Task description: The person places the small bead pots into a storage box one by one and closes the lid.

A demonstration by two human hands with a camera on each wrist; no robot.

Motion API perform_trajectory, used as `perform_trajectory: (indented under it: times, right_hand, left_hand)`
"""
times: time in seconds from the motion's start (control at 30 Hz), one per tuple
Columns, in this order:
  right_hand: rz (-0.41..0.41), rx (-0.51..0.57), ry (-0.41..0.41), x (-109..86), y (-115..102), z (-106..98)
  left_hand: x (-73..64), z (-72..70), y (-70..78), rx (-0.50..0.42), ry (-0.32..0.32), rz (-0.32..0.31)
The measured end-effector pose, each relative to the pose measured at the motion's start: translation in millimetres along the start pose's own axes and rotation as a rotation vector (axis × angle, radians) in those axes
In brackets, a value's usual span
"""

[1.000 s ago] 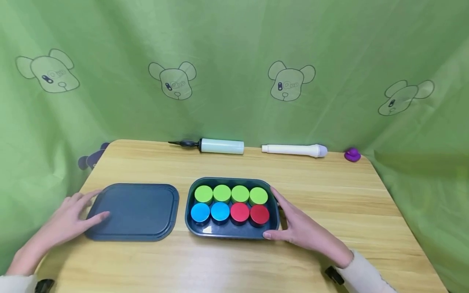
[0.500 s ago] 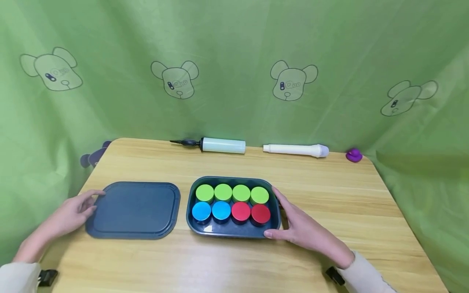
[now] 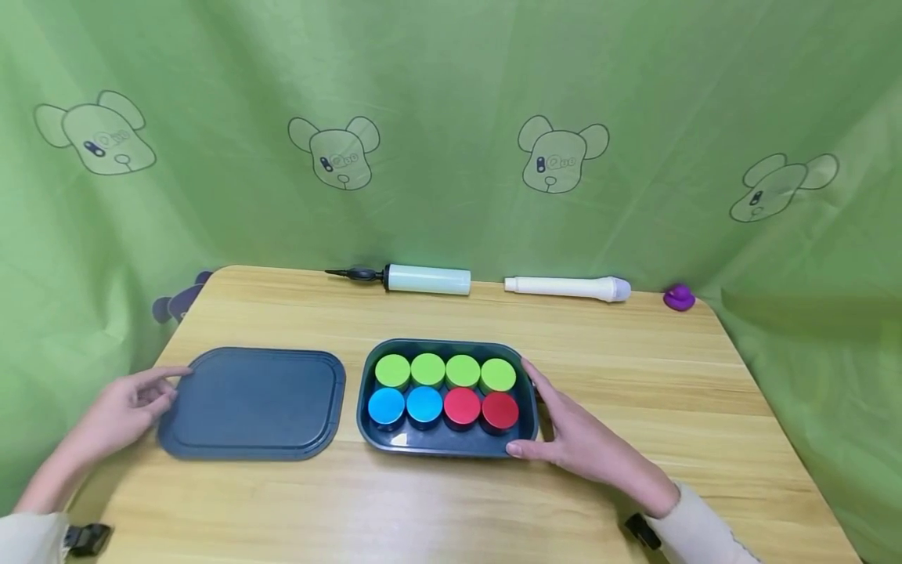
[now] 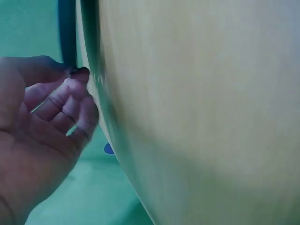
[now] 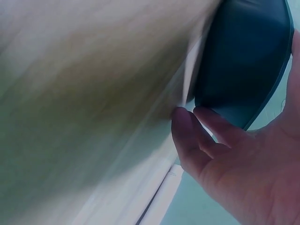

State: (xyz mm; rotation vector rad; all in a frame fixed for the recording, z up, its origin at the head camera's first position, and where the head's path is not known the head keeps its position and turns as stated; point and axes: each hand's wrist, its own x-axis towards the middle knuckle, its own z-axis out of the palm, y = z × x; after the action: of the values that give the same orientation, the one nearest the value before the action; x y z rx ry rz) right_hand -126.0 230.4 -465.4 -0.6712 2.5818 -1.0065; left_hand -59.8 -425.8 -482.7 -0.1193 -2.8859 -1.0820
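Observation:
A dark blue rectangular lid (image 3: 254, 403) lies flat on the left of the table, its left edge pinched between the thumb and fingers of my left hand (image 3: 129, 407). In the left wrist view the lid's edge (image 4: 67, 35) shows as a thin dark strip at those fingertips. Right of it stands a matching dark blue box (image 3: 437, 446). My right hand (image 3: 581, 435) grips the box's right end, thumb on the near corner and fingers around the far side. Inside sit a back row of several green round-topped cylinders (image 3: 427, 368) and a front row of two blue (image 3: 425, 404) and two red (image 3: 461, 406).
Along the table's back edge lie a hand pump (image 3: 426, 280) with a black nozzle, a white microphone-shaped stick (image 3: 564, 287) and a small purple duck (image 3: 680, 297). A green curtain (image 3: 451, 117) hangs close behind the wooden table (image 3: 423, 517).
My left hand has drawn its thumb back from over the lid to the left edge and now pinches it; the lid has shifted slightly left. My right hand stays on the box.

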Motion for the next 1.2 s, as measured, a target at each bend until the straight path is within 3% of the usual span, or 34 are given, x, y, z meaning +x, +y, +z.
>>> perform_trajectory:
  times: [0.23, 0.47, 0.73, 0.97, 1.2]
  right_hand:
    - [0.014, -0.004, -0.006, 0.3, -1, 0]
    - [0.017, -0.006, -0.006, 1.2, -3, 1]
    - [0.029, -0.003, -0.006, -1.7, -1, 2]
    - [0.03, -0.002, -0.004, -1.8, -1, 3]
    - [0.037, -0.013, -0.001, -2.9, -1, 3]
  left_hand:
    - [-5.7, -5.4, 2.2, -0.26, -0.003, -0.059]
    - [-10.3, -11.1, 11.3, -0.693, -0.075, -0.054]
    - [-11.8, -12.4, 13.6, -0.811, -0.064, -0.038]
    - [-17.1, -11.9, 7.0, -0.938, -0.019, -0.005]
    - [-17.1, -14.5, 6.1, -1.09, -0.051, 0.036]
